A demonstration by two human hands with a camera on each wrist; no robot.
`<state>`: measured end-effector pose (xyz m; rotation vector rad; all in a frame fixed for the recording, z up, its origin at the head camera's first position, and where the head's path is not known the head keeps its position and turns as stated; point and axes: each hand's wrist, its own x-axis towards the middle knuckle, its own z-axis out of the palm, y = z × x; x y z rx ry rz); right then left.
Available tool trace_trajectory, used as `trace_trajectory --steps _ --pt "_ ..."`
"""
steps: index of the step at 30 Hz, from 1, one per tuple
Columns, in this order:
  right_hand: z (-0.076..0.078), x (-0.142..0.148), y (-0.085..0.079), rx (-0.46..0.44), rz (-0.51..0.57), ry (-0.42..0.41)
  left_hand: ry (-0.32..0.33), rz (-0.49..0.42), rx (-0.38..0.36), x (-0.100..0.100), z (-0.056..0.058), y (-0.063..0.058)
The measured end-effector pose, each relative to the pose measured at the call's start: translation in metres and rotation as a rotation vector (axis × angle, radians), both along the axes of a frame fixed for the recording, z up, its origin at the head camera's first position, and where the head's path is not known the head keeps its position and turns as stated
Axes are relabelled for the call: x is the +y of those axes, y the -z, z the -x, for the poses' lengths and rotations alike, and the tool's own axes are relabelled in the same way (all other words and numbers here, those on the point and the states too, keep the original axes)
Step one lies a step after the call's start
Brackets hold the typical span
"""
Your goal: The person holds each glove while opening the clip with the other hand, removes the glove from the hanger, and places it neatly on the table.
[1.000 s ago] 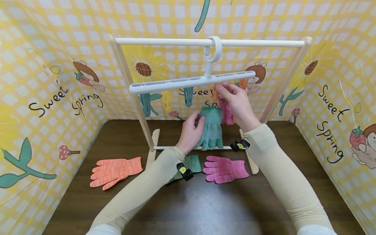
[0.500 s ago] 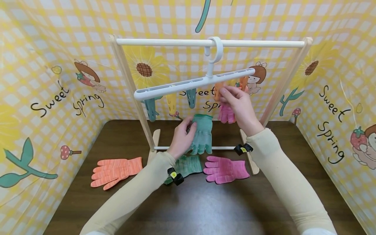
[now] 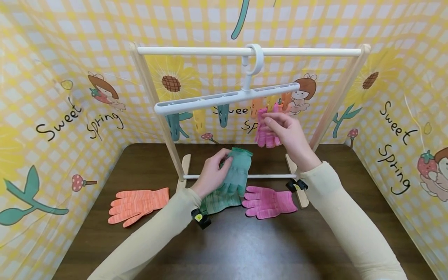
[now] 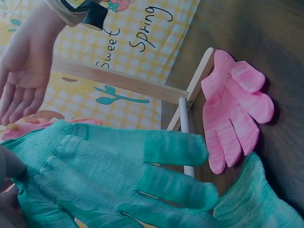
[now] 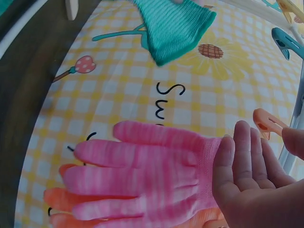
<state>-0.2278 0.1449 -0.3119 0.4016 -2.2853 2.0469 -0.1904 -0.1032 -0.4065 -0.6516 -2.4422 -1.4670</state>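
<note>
My left hand [image 3: 212, 174] pinches a green knit glove [image 3: 238, 169] near its cuff, fingers of the glove hanging down. Under it, another green glove [image 3: 220, 203] lies on the table, partly covered. A pink glove [image 3: 266, 136] hangs by its cuff from the right half of the grey clip hanger [image 3: 206, 102], near a yellow clip [image 3: 271, 102] and an orange clip [image 3: 256, 107]. Beside this pink glove is my right hand [image 3: 292, 136], its fingers fairly straight and holding nothing. The right wrist view shows an orange glove [image 5: 59, 195] behind the pink one.
A wooden rack [image 3: 210, 50] carries the hanger, which tilts down to the left. Teal clips [image 3: 223, 116] and a yellow clip [image 3: 199, 119] hang on its left half. On the dark table [image 3: 245, 249] lie an orange glove [image 3: 138, 206] and a pink glove [image 3: 269, 202].
My right hand has let go of the orange clip and moved slightly down and right. My left hand has carried the green glove down and left, away from the hanger.
</note>
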Motion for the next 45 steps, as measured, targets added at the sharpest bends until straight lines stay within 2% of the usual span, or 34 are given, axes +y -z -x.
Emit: trace_trajectory --steps 6,10,21,26,33,36,45 --pt "-0.008 0.011 0.008 -0.024 -0.085 -0.002 0.058 0.039 -0.052 -0.005 -0.009 -0.004" --pt "-0.011 0.018 0.014 -0.033 -0.097 -0.008 0.098 0.091 -0.108 -0.009 -0.014 -0.006" --pt "-0.015 0.033 0.026 -0.065 -0.137 -0.027 0.288 0.215 -0.254 -0.019 -0.023 -0.003" --pt "-0.016 0.037 0.03 -0.072 -0.146 -0.025 0.413 0.298 -0.302 -0.019 -0.023 0.004" --pt "-0.018 0.039 0.033 -0.074 -0.174 -0.043 0.569 0.446 -0.323 -0.014 -0.025 0.021" --pt "-0.018 0.04 0.035 -0.068 -0.18 -0.051 0.592 0.496 -0.34 -0.011 -0.027 0.028" --pt "-0.02 0.04 0.04 -0.069 -0.218 -0.051 0.596 0.638 -0.329 -0.009 -0.03 0.049"
